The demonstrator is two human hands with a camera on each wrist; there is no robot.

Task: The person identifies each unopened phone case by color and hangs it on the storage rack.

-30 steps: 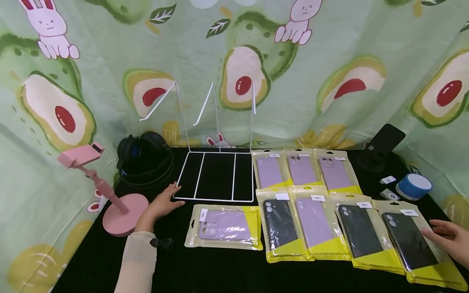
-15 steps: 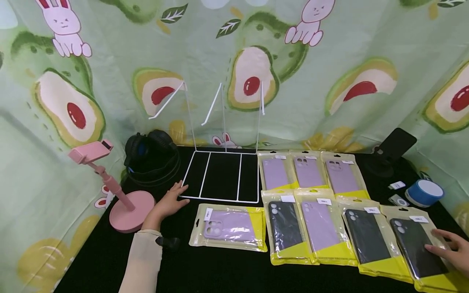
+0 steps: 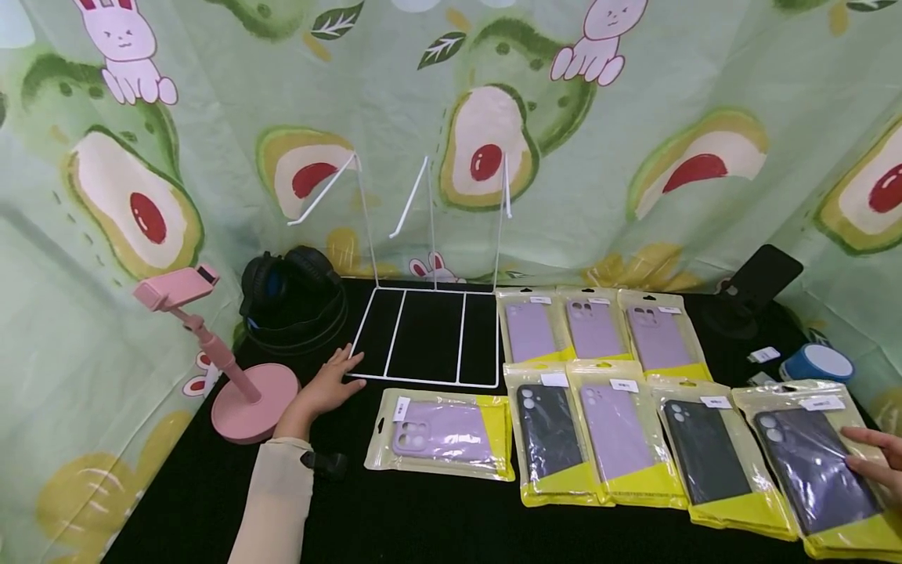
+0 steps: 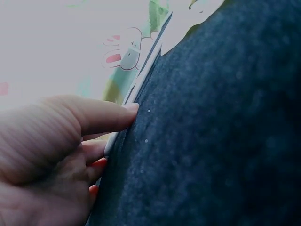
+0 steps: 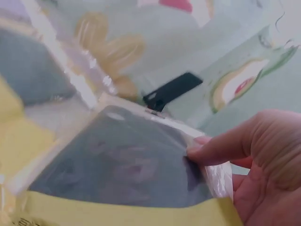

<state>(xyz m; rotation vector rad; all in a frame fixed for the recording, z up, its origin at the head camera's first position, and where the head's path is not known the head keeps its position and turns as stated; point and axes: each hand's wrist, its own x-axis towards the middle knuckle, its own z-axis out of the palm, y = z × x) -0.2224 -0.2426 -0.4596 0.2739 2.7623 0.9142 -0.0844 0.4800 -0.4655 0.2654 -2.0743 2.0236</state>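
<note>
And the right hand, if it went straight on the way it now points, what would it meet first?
Past the rectangular yellow-banded plastic packet it pinches, the right hand would probably meet the neighbouring plastic-packed black phone case, though depth is unclear.

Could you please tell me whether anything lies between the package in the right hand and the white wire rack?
Yes: other front-row packages lie between the package held by the right hand and the white wire rack.

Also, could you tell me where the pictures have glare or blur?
Head: fairly sharp, white glare on the sideways package; left wrist: printed curtain washed out toward upper left, black tabletop soft; right wrist: hazy, gripped package blurred.
</note>
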